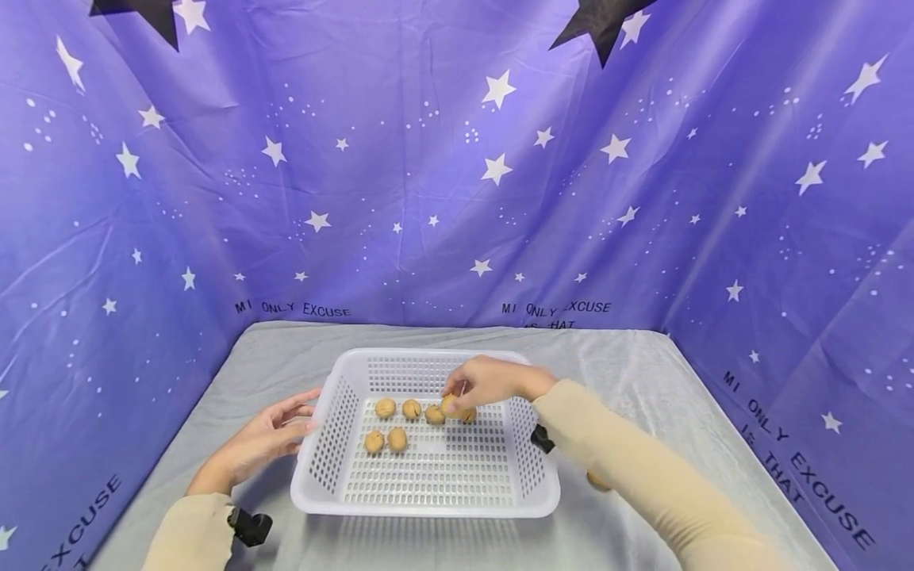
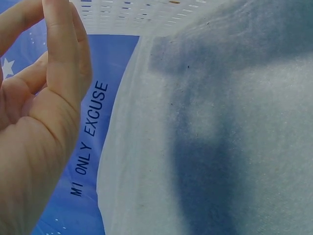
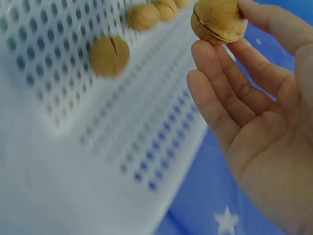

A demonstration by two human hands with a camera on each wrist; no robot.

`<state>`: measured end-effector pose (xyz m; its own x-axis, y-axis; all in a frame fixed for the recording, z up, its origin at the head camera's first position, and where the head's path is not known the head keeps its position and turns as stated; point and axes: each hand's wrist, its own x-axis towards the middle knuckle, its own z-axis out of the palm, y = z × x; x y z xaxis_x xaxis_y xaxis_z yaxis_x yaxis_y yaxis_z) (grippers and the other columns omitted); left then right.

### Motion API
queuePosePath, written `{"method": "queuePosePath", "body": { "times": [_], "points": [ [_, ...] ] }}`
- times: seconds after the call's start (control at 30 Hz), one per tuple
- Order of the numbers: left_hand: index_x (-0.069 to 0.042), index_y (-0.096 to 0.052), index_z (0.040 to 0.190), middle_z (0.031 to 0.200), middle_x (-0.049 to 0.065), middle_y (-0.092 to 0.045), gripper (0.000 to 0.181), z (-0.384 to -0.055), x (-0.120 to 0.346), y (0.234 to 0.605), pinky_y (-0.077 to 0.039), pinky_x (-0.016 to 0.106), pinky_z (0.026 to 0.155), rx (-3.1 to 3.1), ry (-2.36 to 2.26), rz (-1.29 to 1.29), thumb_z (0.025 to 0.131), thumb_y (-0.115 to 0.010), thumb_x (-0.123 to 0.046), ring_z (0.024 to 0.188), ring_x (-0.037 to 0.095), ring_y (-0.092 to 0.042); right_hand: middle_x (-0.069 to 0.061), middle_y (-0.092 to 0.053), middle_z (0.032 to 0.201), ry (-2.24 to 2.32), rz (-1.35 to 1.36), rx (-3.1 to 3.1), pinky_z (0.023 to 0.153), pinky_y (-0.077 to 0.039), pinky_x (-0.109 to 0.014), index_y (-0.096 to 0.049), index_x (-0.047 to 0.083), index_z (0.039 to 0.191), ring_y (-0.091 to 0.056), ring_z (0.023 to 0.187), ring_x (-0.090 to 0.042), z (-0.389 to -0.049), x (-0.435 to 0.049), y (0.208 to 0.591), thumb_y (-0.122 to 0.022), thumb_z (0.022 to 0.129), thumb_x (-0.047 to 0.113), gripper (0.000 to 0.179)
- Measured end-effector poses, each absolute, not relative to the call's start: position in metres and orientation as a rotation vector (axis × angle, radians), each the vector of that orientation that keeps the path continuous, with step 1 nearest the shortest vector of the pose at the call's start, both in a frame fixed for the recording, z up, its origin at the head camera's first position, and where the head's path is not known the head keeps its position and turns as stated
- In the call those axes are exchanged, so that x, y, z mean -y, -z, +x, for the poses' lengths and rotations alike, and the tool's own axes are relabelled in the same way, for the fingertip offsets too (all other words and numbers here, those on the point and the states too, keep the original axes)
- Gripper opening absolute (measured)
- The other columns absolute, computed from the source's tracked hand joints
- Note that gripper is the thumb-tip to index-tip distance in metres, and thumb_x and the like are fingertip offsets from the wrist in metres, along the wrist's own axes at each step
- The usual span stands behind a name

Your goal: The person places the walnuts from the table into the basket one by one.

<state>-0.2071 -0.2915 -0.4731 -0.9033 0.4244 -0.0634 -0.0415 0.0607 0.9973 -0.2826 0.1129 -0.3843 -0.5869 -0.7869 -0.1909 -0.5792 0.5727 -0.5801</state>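
Note:
A white plastic basket [image 1: 428, 511] with slotted walls stands on the cloth-covered table. Several walnuts [image 1: 397, 439] lie on its floor, mostly toward the back and left. Above the back row, my right hand [image 1: 493, 381] pinches one walnut [image 3: 219, 20] between thumb and fingertips; the other fingers extend below it in the right wrist view. My left hand [image 1: 260, 440] touches the basket's left side with its fingers fairly straight. The left wrist view shows that hand's palm and fingers [image 2: 62, 54] near the basket's underside, with the fingertips cut off by the frame.
Beyond the basket's right side, another walnut [image 1: 598, 481] lies on the grey tablecloth [image 1: 628, 357], partly hidden by the right sleeve [image 1: 628, 460]. A purple star-patterned curtain [image 1: 400, 182] encloses the back and both sides of the table.

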Motion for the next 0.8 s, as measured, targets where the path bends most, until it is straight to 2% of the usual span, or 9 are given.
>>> {"method": "queuePosePath", "body": {
  "times": [0.17, 0.27, 0.47, 0.6, 0.63, 0.8],
  "points": [
    [0.0, -0.023, 0.158, 0.132, 0.021, -0.049, 0.065, -0.208, 0.293, 0.474, -0.056, 0.047, 0.089, -1.987, -1.92, 0.392, 0.102, -0.056, -0.004, 0.108, 0.025, -0.064, 0.009, -0.069, 0.096, 0.565, -1.115, -2.361, 0.079, -0.055, -0.025, -0.073, 0.01, 0.115, -0.065, 0.087, -0.009, -0.281, -0.085, 0.405, -0.075, 0.091, 0.03, 0.032],
    [0.0, -0.022, 0.157, 0.13, 0.019, -0.051, 0.065, -0.208, 0.293, 0.474, -0.056, 0.047, 0.088, -1.984, -1.924, 0.397, 0.102, -0.056, -0.004, 0.108, 0.024, -0.064, 0.01, -0.07, 0.098, 0.509, -1.112, -2.38, 0.083, -0.051, -0.021, -0.074, 0.011, 0.113, -0.063, 0.09, -0.003, -0.28, -0.073, 0.416, -0.075, 0.091, 0.032, 0.031],
    [0.0, -0.023, 0.157, 0.13, 0.02, -0.051, 0.066, -0.209, 0.292, 0.473, -0.056, 0.046, 0.088, -2.005, -1.921, 0.394, 0.101, -0.057, -0.004, 0.108, 0.025, -0.064, 0.01, -0.07, 0.099, 0.463, -1.06, -2.401, 0.092, -0.049, -0.024, -0.073, 0.011, 0.116, -0.062, 0.092, -0.001, -0.276, -0.058, 0.434, -0.075, 0.092, 0.034, 0.034],
    [0.0, -0.022, 0.158, 0.132, 0.022, -0.05, 0.066, -0.209, 0.291, 0.473, -0.056, 0.047, 0.089, -1.999, -1.918, 0.394, 0.101, -0.057, -0.005, 0.108, 0.026, -0.064, 0.011, -0.07, 0.096, 0.451, -1.043, -2.422, 0.088, -0.05, -0.021, -0.073, 0.012, 0.115, -0.062, 0.088, -0.001, -0.274, -0.055, 0.442, -0.076, 0.09, 0.034, 0.033],
    [0.0, -0.022, 0.158, 0.132, 0.022, -0.05, 0.066, -0.209, 0.291, 0.473, -0.056, 0.047, 0.089, -1.997, -1.917, 0.394, 0.101, -0.057, -0.005, 0.109, 0.026, -0.063, 0.011, -0.069, 0.095, 0.456, -1.039, -2.426, 0.083, -0.051, -0.02, -0.074, 0.011, 0.114, -0.062, 0.087, -0.001, -0.274, -0.055, 0.443, -0.077, 0.09, 0.033, 0.033],
    [-0.001, -0.023, 0.158, 0.131, 0.021, -0.05, 0.066, -0.208, 0.292, 0.474, -0.056, 0.047, 0.088, -1.996, -1.918, 0.393, 0.101, -0.057, -0.005, 0.108, 0.025, -0.064, 0.012, -0.068, 0.093, 0.51, -1.025, -2.421, 0.08, -0.051, -0.017, -0.074, 0.01, 0.114, -0.061, 0.085, 0.0, -0.276, -0.057, 0.446, -0.078, 0.089, 0.031, 0.032]
  ]
}}
